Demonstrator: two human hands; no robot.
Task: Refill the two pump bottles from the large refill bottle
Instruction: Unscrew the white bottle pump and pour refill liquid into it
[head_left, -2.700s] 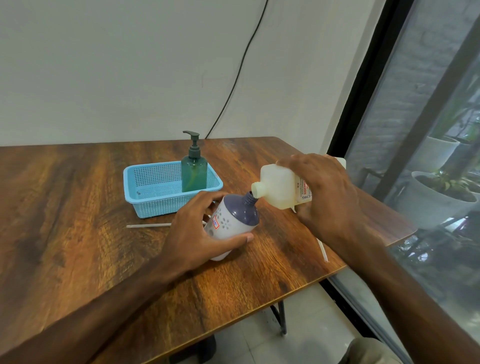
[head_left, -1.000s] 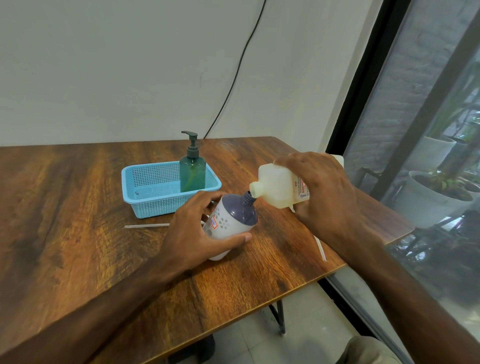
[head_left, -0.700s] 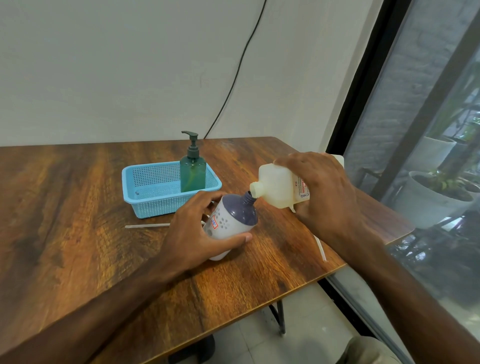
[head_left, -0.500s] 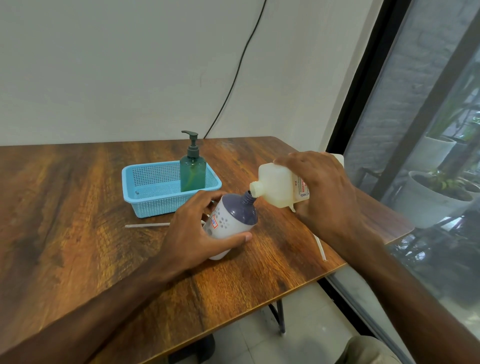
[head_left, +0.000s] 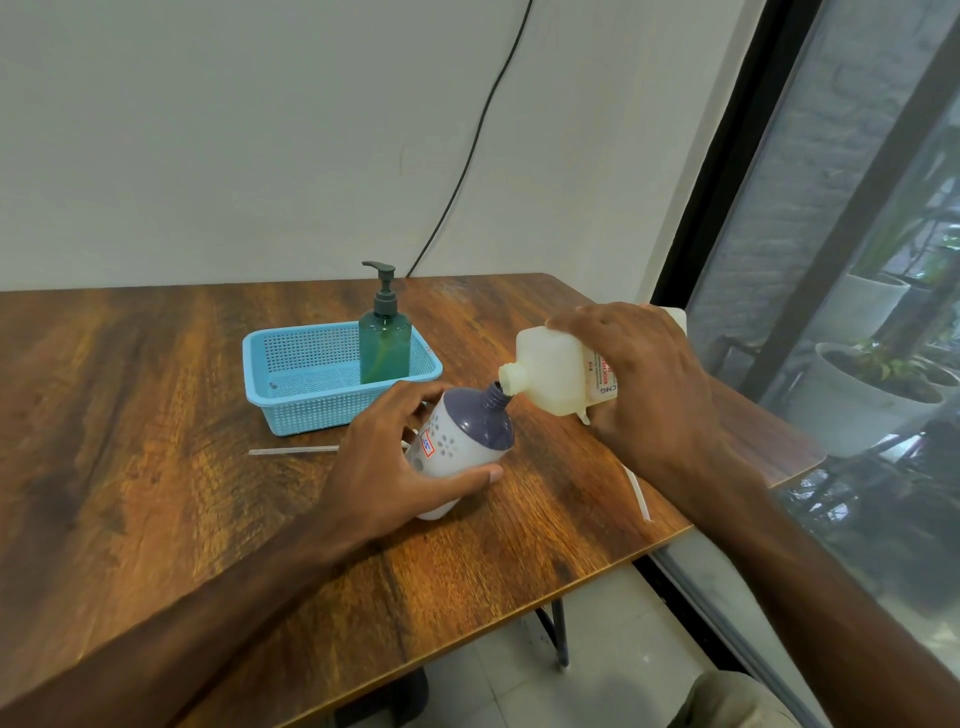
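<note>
2 bare forearms (head_left: 208, 613); left hand (head_left: 384, 467) and right hand (head_left: 654, 384) bare as well; khaki cloth (head_left: 727, 701), worn on the leg, shows below the surface's (head_left: 156, 415) near edge.

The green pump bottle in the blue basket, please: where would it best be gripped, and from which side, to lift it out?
Probably round the upper body of the green pump bottle, just under its shoulder, coming from above and the near side. It stands upright in the blue basket, whose near wall hides its base.
</note>
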